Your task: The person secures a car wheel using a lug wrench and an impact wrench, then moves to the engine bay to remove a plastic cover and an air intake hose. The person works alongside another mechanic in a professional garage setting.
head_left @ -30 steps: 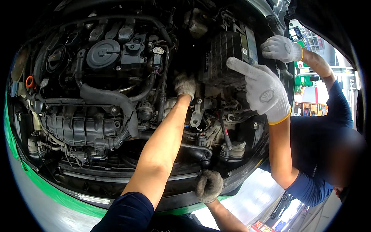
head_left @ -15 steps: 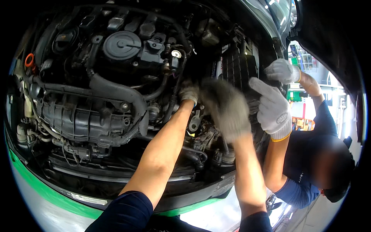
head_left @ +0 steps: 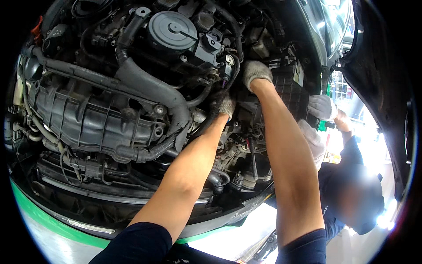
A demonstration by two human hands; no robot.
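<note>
Both hands deep in the engine bay: your left hand (head_left: 226, 107), in a grey knit glove, is pushed down among the hoses beside the black corrugated hose (head_left: 206, 121), fingers buried, so whether they're curled on a part or loose can't be told. Your right hand (head_left: 256, 71), same glove type, sits higher, pressed against the black ribbed housing (head_left: 288, 90) at the bay's right side; it looks half-curled, fingertips hidden behind the housing edge, no clear grasp visible.

Risks from here, as a judgement:
- Blind work. Neither set of fingertips shows, so a slip off a fastener or clip could knock knuckles into the metal brackets below, near the steel rod (head_left: 252, 155).
- Wiring. Left hand is wedged right by the small connector w/ white cap (head_left: 229, 60) and thin cables; a hard pull or twist could snag or unplug them.
- Bare forearms. Both rest close to the big rubber intake hose (head_left: 151, 88) and ribbed intake manifold (head_left: 88, 121); scrapes or burns possible if the engine's warm — temp can't be read here.
- Shared space. A co-worker's white-gloved hand (head_left: 321, 107) grips the same housing from the far side, just beside your right hand. Uncoordinated lifting or shifting could pinch fingers between housing and bodywork.
- Posture. Leaning over the green bumper edge (head_left: 52, 220) w/ both arms extended leaves little to brace on if something frees suddenly.
</note>
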